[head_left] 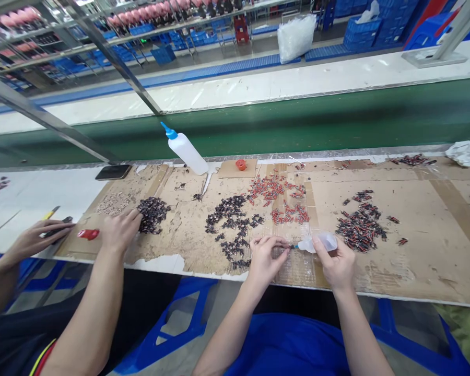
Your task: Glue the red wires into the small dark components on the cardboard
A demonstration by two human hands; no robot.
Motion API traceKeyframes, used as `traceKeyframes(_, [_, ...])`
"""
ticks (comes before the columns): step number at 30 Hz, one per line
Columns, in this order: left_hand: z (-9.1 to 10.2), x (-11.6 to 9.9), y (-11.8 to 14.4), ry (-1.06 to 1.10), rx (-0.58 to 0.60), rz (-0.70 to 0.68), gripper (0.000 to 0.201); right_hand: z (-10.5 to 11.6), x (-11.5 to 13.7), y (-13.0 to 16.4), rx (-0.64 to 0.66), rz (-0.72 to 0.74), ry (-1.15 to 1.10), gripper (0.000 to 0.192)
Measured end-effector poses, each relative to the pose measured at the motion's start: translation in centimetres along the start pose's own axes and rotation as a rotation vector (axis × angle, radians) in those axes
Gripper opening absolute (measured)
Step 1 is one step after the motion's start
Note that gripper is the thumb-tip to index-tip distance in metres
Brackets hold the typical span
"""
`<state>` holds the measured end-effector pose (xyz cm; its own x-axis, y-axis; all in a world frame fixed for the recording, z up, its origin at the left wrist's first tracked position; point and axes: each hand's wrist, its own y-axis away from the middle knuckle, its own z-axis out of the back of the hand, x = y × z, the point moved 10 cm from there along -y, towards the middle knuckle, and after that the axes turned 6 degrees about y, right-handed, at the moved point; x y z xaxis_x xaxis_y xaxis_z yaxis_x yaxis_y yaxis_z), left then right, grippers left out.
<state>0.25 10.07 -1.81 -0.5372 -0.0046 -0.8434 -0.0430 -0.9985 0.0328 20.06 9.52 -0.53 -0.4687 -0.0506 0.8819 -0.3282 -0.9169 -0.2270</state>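
My right hand (340,265) is closed around a small translucent squeeze bottle (328,242), tilted nearly flat with its nozzle pointing left. The nozzle tip meets the fingertips of my left hand (265,257), which pinch a tiny dark part, mostly hidden. Left of that hand lies a spread of small black parts (235,224). Beyond both hands are loose red-and-black pieces (268,189), some set in rows. A denser heap of red-and-black pieces (361,227) lies to the right of the bottle. Everything rests on worn cardboard (419,209).
At left, a co-worker's hands (119,230) work beside a black pile (153,214) and a red object (88,234). A large blue-capped bottle (188,153) leans near the green barrier (297,125). A small red cup (241,165) and a phone (113,172) lie toward the back.
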Motion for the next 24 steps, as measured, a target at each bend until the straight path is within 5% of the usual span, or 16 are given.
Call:
traceKeyframes(7, [-0.1, 0.1, -0.1, -0.003, 0.006, 0.010, 0.012, 0.1, 0.0, 0.1, -0.017, -0.018, -0.027, 0.030])
traceKeyframes(15, [-0.1, 0.1, -0.1, 0.002, 0.041, 0.018, 0.012, 3.6, -2.4, -0.1, -0.339, -0.131, -0.312, 0.032])
traceKeyframes(19, [0.5, -0.3, -0.7, -0.037, 0.079, -0.020, 0.009, 3.3, -2.0, -1.0, -0.323, -0.075, -0.268, 0.045])
traceKeyframes(24, [3.4, -0.3, -2.5, -0.234, -0.112, -0.066, 0.015, 1.7, -2.1, -1.4, -0.215, -0.065, -0.080, 0.051])
